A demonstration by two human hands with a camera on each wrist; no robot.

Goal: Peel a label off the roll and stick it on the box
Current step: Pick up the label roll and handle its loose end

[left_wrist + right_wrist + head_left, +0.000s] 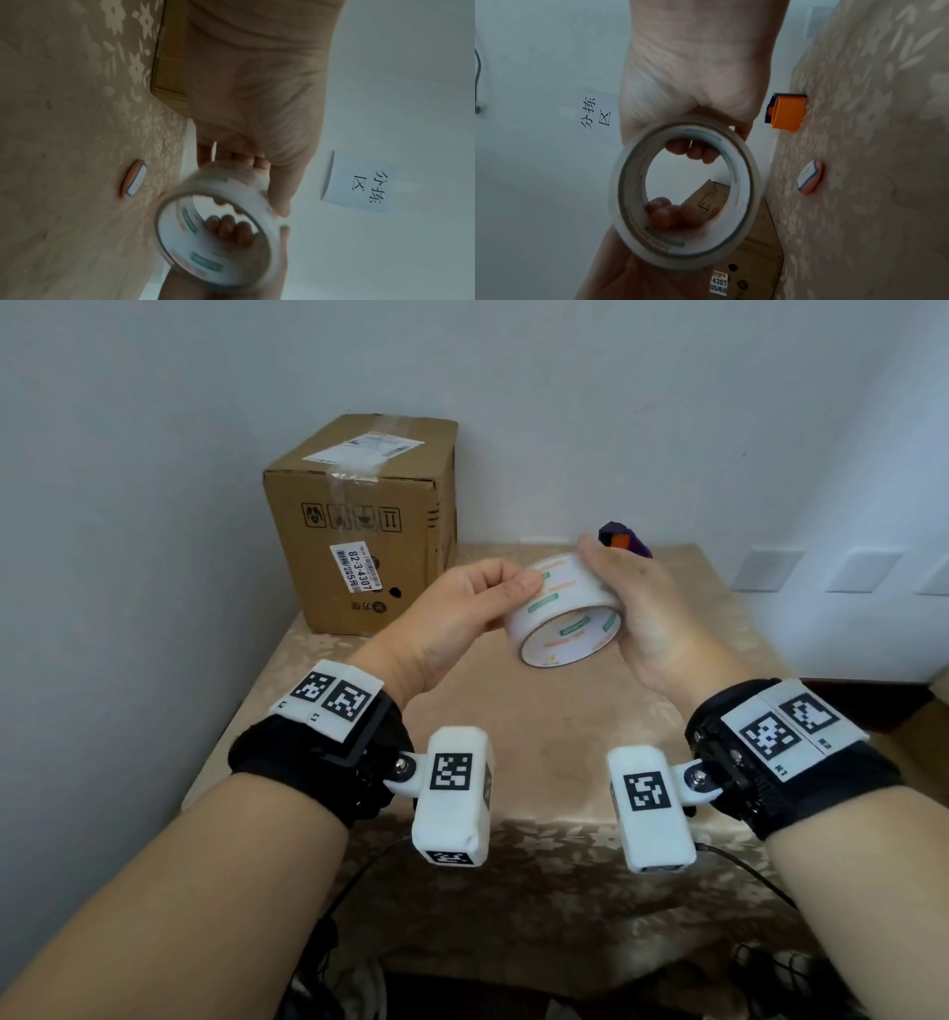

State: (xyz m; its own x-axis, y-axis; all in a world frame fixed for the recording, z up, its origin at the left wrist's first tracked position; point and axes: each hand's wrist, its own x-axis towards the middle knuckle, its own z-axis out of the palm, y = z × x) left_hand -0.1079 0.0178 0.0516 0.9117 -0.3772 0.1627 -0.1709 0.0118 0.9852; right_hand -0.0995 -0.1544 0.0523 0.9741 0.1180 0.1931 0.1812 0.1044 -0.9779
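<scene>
A white label roll [570,613] with green and orange labels hangs in the air over the table, held between both hands. My left hand [518,595] grips its left side, thumb on the outer face. My right hand [611,588] grips the right side, thumb over the top. In the left wrist view the roll [205,261] faces the camera, with the right hand's fingers [228,227] showing through its hole. In the right wrist view the roll [741,182] shows the left hand's fingers [670,213] behind it. The taped cardboard box [359,526] stands upright at the table's far left, apart from both hands.
A beige floral cloth covers the table [513,762], set in a corner between two walls. A purple and orange object [624,539] lies behind my right hand. A round orange and white item [809,176] lies on the cloth. A paper sign [359,182] hangs on the wall.
</scene>
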